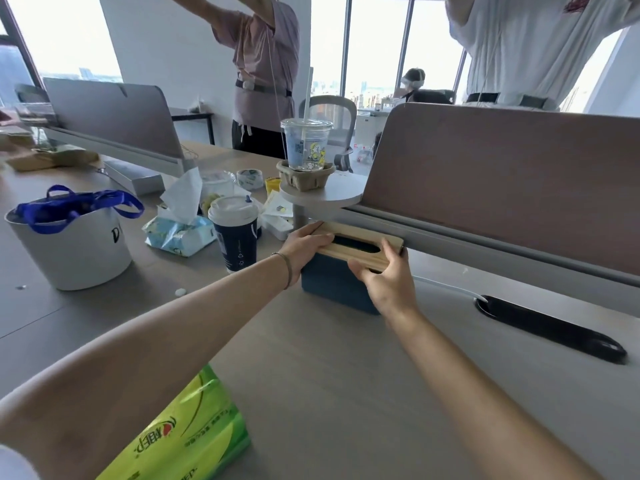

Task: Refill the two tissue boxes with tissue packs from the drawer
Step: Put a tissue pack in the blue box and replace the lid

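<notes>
Right hand is gripping the near right edge of the wooden lid, thumb under the rim and fingers curled over its right end; left hand is lying on the lid's left end, fingers together and extended flat; both forearms are reaching forward, fully stretched. Lid is sitting on the blue tissue box, its long axis and dark slot running left to right along the desk divider; box is standing on the desk just beside the divider. Green tissue pack is lying near, under the left forearm; dark coffee cup is standing left of the box.
</notes>
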Action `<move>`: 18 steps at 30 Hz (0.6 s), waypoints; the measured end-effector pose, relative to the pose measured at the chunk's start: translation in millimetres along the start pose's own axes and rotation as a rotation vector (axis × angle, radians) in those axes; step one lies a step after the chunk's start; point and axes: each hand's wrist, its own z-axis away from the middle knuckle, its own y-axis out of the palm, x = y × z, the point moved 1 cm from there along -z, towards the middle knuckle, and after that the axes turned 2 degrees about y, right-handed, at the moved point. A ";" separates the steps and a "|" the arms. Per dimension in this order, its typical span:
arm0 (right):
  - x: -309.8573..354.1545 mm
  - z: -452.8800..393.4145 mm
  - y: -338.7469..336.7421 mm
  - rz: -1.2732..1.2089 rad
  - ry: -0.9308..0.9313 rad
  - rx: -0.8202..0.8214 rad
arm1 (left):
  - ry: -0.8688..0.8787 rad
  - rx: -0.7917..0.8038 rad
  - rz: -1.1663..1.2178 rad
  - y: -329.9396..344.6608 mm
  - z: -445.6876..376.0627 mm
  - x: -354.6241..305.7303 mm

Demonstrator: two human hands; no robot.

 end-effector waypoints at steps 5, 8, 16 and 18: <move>-6.5 -6.6 8.3 0.039 0.003 -0.024 | 0.069 0.005 -0.111 -2.4 -15.5 3.9; -3.7 -9.0 14.5 0.047 0.031 -0.040 | 0.179 -0.108 -0.280 3.0 -18.6 -1.8; 6.6 10.7 -12.5 0.170 -0.040 -0.013 | 0.446 -0.193 -0.900 17.9 29.0 -22.1; 8.3 23.0 -31.9 0.175 -0.092 -0.031 | 0.668 -0.114 -1.061 34.4 61.5 -20.2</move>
